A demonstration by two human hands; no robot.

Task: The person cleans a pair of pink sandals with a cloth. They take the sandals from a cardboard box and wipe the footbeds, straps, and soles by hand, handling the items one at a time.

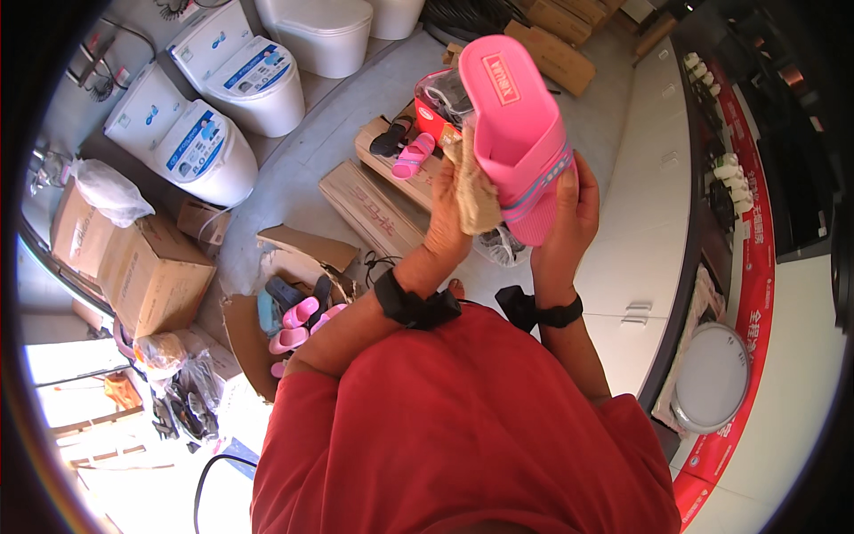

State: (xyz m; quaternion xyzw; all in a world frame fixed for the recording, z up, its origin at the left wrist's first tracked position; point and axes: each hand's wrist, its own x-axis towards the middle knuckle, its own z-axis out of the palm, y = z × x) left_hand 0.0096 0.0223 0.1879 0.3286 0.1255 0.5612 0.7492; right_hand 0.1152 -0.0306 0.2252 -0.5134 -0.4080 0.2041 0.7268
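Note:
A pink slide slipper [520, 129] is held up in front of me, its heel end toward the top and its strap, with a blue-grey stripe, lower down. My right hand [567, 222] grips its strap side, fingers closed around it. On the other side my left hand [447, 209] is closed on a tan cloth [478, 194], which lies against the slipper's edge. Behind them, another pink slipper [413, 157] and a dark slipper [391, 136] rest on a cardboard box. Several pink and blue slippers [289, 339] fill an opened carton to my left.
White toilets [218, 165] line the far left. Brown cartons [153, 276] are stacked at the left, and a long flat box [369, 209] lies on the floor ahead. A white-fronted counter [636, 240] runs along my right, bearing a round white-grey disc [712, 378].

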